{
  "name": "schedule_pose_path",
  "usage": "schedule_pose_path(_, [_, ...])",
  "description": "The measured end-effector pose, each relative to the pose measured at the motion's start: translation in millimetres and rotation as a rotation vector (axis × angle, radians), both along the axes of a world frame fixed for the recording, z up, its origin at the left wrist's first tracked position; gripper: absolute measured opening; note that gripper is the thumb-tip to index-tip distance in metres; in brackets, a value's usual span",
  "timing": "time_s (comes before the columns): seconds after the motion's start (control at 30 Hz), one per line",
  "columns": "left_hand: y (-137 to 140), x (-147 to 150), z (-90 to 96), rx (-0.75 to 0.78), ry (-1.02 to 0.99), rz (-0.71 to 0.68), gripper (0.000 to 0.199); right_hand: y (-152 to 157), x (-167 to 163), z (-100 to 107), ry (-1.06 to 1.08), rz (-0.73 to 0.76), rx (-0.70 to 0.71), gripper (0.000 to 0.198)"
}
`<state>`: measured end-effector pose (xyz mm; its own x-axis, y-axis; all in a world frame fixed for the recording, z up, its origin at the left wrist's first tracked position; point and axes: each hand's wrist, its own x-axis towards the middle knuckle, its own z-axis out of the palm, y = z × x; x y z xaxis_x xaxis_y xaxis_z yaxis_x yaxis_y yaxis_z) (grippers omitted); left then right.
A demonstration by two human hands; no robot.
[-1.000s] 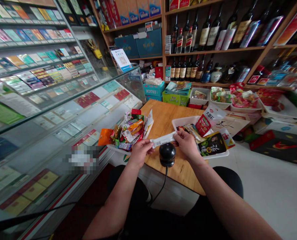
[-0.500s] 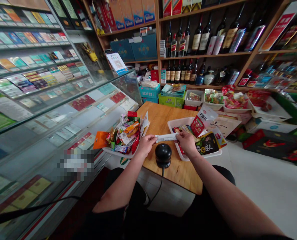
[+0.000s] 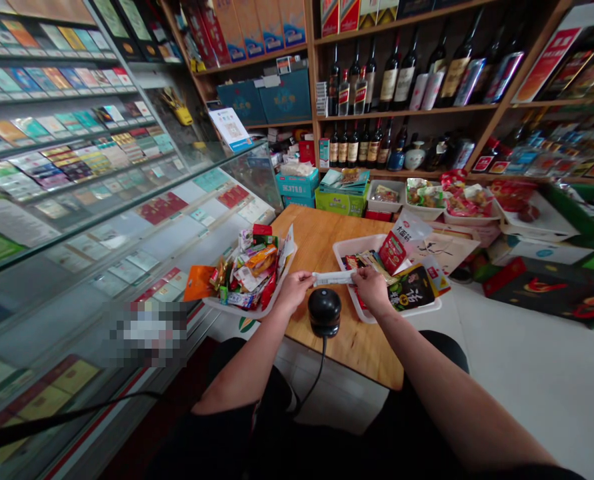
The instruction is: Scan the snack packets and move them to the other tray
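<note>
Your hands have drifted slightly up the table; left hand (image 3: 291, 288) and right hand (image 3: 371, 287) pinch the white packet (image 3: 333, 277) stretched at twelve o'clock above the scanner (image 3: 324, 311). Slacken either pinch and the packet may sag, buckling its barcode, or fall onto the table (image 3: 321, 233).

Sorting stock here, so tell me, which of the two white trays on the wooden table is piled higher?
The tray by the left hand, tray beside the glass counter: its packets heap well above its rim.

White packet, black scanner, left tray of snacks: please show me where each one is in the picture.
white packet (image 3: 333, 277), head view, middle of its strip
black scanner (image 3: 324, 311), head view, top of its round head
left tray (image 3: 237, 309), head view, near rim
</note>
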<state>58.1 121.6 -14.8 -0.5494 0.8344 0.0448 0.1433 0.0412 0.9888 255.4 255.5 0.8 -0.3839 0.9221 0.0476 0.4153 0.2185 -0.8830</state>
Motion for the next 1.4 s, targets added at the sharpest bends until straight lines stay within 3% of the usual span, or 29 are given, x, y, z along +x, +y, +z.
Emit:
schedule_pose_path(0.37, [5.1, -1.2, -6.8, -0.023, 0.011, 0.015, 0.039, 1.2, 2.5, -15.0, -0.017, -0.026, 0.012, 0.031])
schedule_pose_path(0.63, [13.0, -2.2, -1.8, -0.058, 0.006, -0.01, 0.036, -0.3, 4.1, -1.5, 0.0, -0.026, -0.056, 0.03])
schedule_pose_path(0.83, [19.7, 1.6, 16.2, -0.032, 0.133, 0.034, 0.03, -4.3, 14.8, 7.8, 0.002, -0.037, 0.031, 0.028])
schedule_pose_path(1.03, [34.7, 11.9, 38.6, -0.047, 0.283, -0.031, 0.026, -11.6, 36.8, 13.5, -0.04, -0.099, 0.161, 0.029])
schedule_pose_path(1.4, [85.3, 53.7, 73.0, -0.138, 0.475, -0.209, 0.024, -27.0, 82.5, 17.7, -0.038, -0.146, 0.096, 0.026])
